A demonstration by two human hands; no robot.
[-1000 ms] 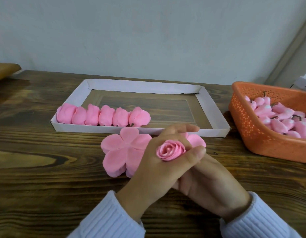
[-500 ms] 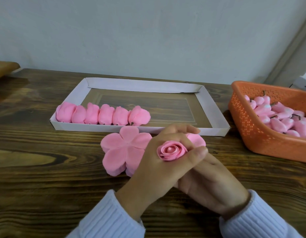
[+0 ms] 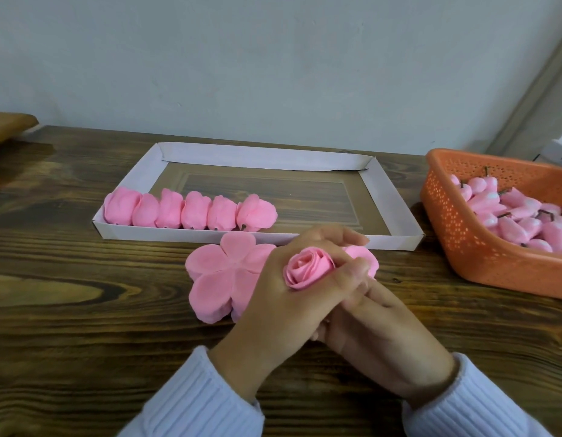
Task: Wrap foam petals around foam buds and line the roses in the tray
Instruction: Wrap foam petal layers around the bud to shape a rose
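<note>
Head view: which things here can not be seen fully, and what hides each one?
All in the head view:
- Base of the rose: hidden inside the grip of the left hand.
- Fingertips of the right hand: covered by the left hand; what they hold cannot be told.
- Right part of the petal stack: behind both hands.
- The basket: cut by the right edge; its buds cannot be counted.

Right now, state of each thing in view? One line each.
left hand, curled round the rose
right hand, tucked under the left, fingertips hidden
rose, wrapped, bloom facing up
finished roses, six in a row, on their sides
tray, holds that row at its near-left
petal stack, flat on the table
basket, holds loose buds
</note>
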